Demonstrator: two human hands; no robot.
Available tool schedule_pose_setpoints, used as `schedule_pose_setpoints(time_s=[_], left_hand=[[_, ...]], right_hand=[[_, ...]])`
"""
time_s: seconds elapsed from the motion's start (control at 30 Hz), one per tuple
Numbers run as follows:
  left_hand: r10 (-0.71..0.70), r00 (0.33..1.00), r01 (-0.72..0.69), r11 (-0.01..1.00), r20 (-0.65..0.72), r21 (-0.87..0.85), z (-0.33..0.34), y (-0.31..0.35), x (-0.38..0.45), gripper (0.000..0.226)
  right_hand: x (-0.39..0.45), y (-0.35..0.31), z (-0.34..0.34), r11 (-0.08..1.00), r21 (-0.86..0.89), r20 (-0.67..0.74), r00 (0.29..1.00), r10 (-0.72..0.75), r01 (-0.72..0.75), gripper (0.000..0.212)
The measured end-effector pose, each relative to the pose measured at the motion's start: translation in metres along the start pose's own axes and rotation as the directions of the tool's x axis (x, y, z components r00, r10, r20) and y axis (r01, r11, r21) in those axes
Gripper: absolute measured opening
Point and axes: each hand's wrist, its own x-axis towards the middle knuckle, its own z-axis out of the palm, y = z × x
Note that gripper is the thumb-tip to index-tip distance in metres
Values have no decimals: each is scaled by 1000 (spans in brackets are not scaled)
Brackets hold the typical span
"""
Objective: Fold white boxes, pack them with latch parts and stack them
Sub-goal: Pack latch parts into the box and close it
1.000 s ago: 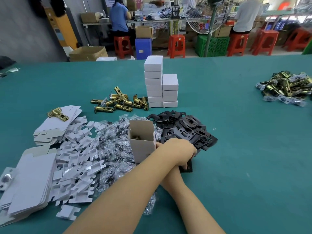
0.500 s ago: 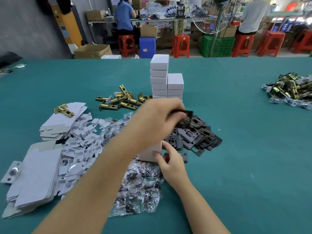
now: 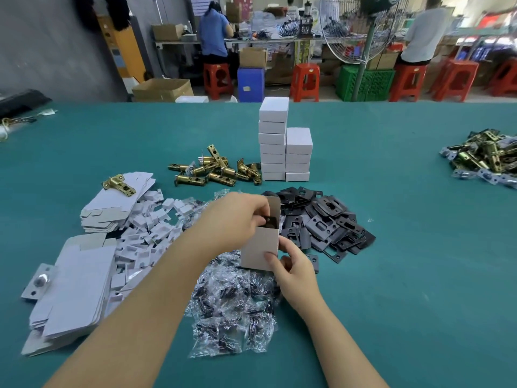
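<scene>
Flat blanks lie at the near left, brass latches farther back. The left hand pinches a dark plate at the mouth of the open box, upright in the near centre. The right hand grips the box's near corner. Black plates lie right of it; stacked boxes stand beyond.

open white box upright, black plate inside

The left hand came back from the black plates and now puts a dark plate into the open box, which the right hand now grips.
</scene>
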Motion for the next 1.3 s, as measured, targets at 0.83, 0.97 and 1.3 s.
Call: schedule_pose_setpoints(time_s=[0.83,0.97,1.3], left_hand=[[-198,980,189,939,-1,-287,10,-72,-3,7],[-197,971,201,980,136,-12,35,-83,-5,27],[-146,977,128,984,152,124,64,-74,-1,25]], right_hand=[[4,4,-4,967,186,-167,964,207,-175,35],[4,1,-3,964,206,-147,969,200,-168,23],[4,3,-4,968,191,-143,971,192,-164,25]])
